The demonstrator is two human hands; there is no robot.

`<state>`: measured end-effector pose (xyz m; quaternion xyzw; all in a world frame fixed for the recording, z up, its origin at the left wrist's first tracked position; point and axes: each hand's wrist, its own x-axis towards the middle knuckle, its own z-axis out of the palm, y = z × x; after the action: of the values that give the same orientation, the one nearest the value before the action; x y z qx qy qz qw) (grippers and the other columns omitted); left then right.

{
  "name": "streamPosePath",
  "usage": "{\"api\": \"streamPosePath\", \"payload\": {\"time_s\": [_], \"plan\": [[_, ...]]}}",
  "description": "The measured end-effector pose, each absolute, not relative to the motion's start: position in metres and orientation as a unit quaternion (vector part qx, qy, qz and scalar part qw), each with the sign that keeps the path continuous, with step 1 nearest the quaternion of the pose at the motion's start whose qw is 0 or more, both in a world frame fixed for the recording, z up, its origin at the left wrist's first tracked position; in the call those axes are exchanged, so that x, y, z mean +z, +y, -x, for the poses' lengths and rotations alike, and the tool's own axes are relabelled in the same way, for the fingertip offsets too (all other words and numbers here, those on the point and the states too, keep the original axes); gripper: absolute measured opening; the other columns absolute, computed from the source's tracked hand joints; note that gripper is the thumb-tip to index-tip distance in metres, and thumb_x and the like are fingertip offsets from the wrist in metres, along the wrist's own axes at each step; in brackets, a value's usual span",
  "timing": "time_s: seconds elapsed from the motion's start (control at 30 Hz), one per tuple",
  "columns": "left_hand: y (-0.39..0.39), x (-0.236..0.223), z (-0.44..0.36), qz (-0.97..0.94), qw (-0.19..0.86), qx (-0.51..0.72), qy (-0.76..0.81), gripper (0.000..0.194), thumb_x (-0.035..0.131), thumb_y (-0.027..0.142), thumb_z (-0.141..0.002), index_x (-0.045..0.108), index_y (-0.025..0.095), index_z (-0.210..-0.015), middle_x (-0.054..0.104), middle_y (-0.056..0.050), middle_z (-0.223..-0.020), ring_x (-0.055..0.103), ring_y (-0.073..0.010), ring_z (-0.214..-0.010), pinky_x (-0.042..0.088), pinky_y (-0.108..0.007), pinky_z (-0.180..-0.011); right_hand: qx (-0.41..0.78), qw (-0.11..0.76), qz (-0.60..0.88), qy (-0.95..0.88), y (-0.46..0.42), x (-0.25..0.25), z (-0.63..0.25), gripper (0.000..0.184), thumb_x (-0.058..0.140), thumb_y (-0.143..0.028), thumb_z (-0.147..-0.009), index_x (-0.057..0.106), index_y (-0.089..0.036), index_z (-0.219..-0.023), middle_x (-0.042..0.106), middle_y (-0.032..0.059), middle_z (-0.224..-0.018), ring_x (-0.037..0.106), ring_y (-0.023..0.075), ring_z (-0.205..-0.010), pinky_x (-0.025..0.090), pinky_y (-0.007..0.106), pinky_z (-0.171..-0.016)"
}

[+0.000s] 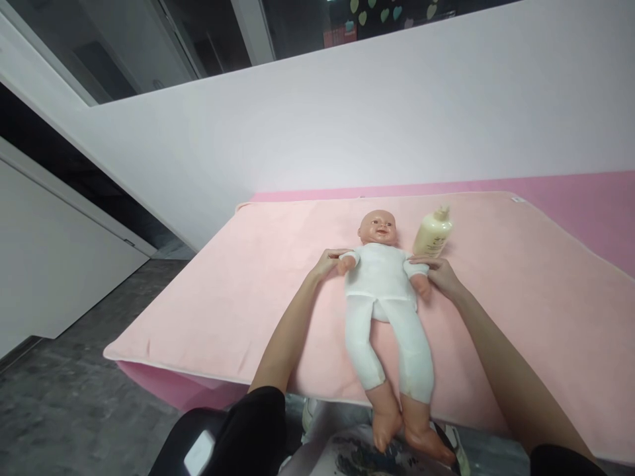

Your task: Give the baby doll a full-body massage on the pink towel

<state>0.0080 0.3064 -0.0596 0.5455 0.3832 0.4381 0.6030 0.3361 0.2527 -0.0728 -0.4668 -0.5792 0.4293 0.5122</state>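
Note:
A baby doll [380, 271] in a white top and white trousers lies on its back, its head toward the wall and its bare feet hanging past the table's near edge. My left hand [327, 262] grips the doll's arm on the left of the view, near the cuff. On the other side, my right hand [443, 276] holds the other arm at the sleeve, fingers over the cloth and thumb partly hidden. Close beyond my right hand, a pale yellow pump bottle [431, 233] leans at a tilt beside the doll's head.
A light pink blanket [208, 317] covers most of a darker pink table [595, 205]. Behind it rises a white wall [397, 119] with a window above. Grey floor [84, 370] and a white panel [64, 264] are at left. My lap is below the near edge.

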Motion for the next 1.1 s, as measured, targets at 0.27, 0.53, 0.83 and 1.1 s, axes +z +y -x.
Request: {"api": "streamPosePath", "payload": {"time_s": [0.27, 0.53, 0.83, 1.1], "plan": [[0.302, -0.053, -0.014, -0.542, 0.59, 0.455, 0.39, 0.032, 0.078, 0.04, -0.058, 0.071, 0.011, -0.069, 0.064, -0.003, -0.066, 0.055, -0.0129, -0.067, 0.041, -0.026, -0.07, 0.418, 0.516, 0.53, -0.527, 0.252, -0.063, -0.322, 0.037, 0.075, -0.044, -0.057, 0.072, -0.015, -0.081, 0.07, 0.0073, -0.088, 0.063, 0.0226, -0.085, 0.05, 0.034, -0.076], [0.309, -0.066, -0.036, -0.541, 0.442, 0.494, 0.517, 0.051, 0.07, 0.053, -0.065, 0.043, 0.015, -0.044, 0.029, 0.005, -0.046, 0.023, -0.0053, -0.048, 0.015, -0.025, -0.048, 0.287, 0.477, 0.636, -0.534, 0.257, -0.063, -0.3, 0.05, 0.06, -0.064, -0.064, 0.056, -0.015, -0.056, 0.052, 0.0026, -0.054, 0.046, 0.014, -0.056, 0.032, 0.025, -0.051], [0.307, -0.068, -0.036, -0.554, 0.446, 0.506, 0.488, 0.047, 0.068, 0.055, -0.066, 0.052, 0.013, -0.052, 0.039, 0.003, -0.052, 0.031, -0.0065, -0.052, 0.02, -0.023, -0.05, 0.377, 0.484, 0.585, -0.531, 0.25, -0.056, -0.309, 0.06, 0.067, -0.072, -0.054, 0.064, -0.013, -0.067, 0.063, 0.0059, -0.069, 0.053, 0.0165, -0.064, 0.041, 0.026, -0.058], [0.301, -0.06, -0.027, -0.536, 0.564, 0.485, 0.399, 0.032, 0.079, 0.038, -0.057, 0.069, 0.011, -0.071, 0.062, -0.001, -0.066, 0.05, -0.0097, -0.061, 0.037, -0.023, -0.06, 0.454, 0.485, 0.528, -0.529, 0.246, -0.053, -0.318, 0.05, 0.077, -0.058, -0.055, 0.072, -0.016, -0.08, 0.07, 0.0066, -0.086, 0.062, 0.0213, -0.081, 0.05, 0.033, -0.075]]}}
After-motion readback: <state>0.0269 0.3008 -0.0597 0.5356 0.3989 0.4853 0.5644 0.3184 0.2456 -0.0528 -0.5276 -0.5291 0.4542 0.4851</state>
